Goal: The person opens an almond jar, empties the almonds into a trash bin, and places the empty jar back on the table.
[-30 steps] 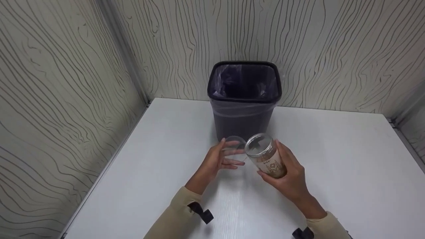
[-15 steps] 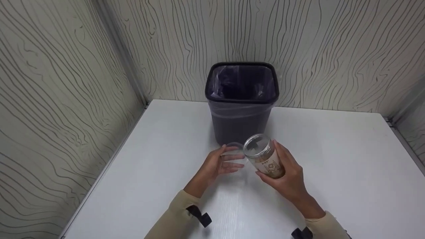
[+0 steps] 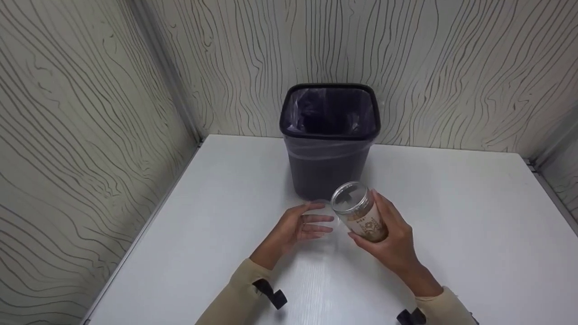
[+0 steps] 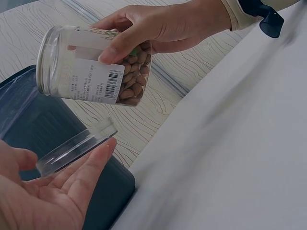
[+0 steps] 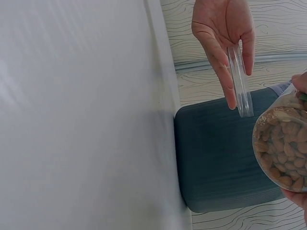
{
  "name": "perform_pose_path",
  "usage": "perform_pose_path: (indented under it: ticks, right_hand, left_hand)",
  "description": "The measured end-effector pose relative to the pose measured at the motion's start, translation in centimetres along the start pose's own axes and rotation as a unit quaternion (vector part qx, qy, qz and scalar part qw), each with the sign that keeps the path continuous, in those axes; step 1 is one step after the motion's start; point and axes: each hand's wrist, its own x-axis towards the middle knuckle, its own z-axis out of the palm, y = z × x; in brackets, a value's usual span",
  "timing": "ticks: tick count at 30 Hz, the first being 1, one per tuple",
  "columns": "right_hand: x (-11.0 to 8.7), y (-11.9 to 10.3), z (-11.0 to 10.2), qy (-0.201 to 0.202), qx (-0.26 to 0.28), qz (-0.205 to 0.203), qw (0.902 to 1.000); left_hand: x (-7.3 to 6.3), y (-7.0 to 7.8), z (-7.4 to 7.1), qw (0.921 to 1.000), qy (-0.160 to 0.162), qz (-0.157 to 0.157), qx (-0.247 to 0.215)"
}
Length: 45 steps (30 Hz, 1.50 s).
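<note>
My right hand [image 3: 397,241] grips a clear plastic jar [image 3: 366,223] round its lower part, thumb on one side and fingers on the other. The jar tilts to the left, and its uncovered-looking top end faces my left hand [image 3: 289,225]. Brown almonds [image 4: 135,79] gather at the jar's base, beneath a white label with a barcode [image 4: 112,79]. Between the thumb and nearly straight fingers of my left hand is a clear round lid [image 4: 76,146], tilted, just apart from the jar. Against the white table the lid is faint in the head view.
A dark rectangular bin [image 3: 327,167] with a clear liner bag stands behind both hands, near the back wall. Under the arms spreads a white table [image 3: 469,234]. Wood-grain patterned panels [image 3: 253,67] enclose it at the back and left.
My left hand has come slightly nearer to me with the lid, and its fingers have shifted on it. The right hand holds the jar at almost the same tilt.
</note>
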Motion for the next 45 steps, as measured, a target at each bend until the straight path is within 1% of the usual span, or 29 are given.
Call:
perform_pose_path:
  ticks: [7, 15, 20, 24, 32, 39, 45]
  right_hand:
    - [0.0, 0.0, 0.0, -0.002, -0.003, 0.003, 1.0000]
    - [0.0, 0.0, -0.1, -0.002, 0.002, 0.001, 1.0000]
    - [0.0, 0.0, -0.1, -0.001, 0.003, 0.002, 1.0000]
    - [0.0, -0.1, -0.1, -0.002, -0.002, 0.002, 1.0000]
    - [0.0, -0.1, -0.1, -0.003, 0.000, 0.001, 1.0000]
    - [0.0, -0.2, -0.1, -0.001, 0.004, -0.003, 1.0000]
    - [0.0, -0.1, 0.0, 0.000, 0.003, -0.003, 1.0000]
  left_hand:
    - [0.0, -0.3, -0.3, 0.9999, -0.007, -0.007, 0.008]
    - [-0.2, -0.4, -0.5, 0.9991, -0.021, -0.009, 0.035]
    - [-0.2, -0.6, -0.7, 0.9979, -0.028, -0.005, 0.059]
    - [-0.2, -0.9, -0.8, 0.9967, -0.023, 0.002, 0.078]
    - [-0.2, -1.3, -1.0, 0.9948, -0.023, -0.003, 0.100]
    - [-0.2, -1.6, -1.2, 0.9939, -0.033, -0.006, 0.105]
    - [-0.2, -1.7, -1.1, 0.9939, -0.033, -0.013, 0.104]
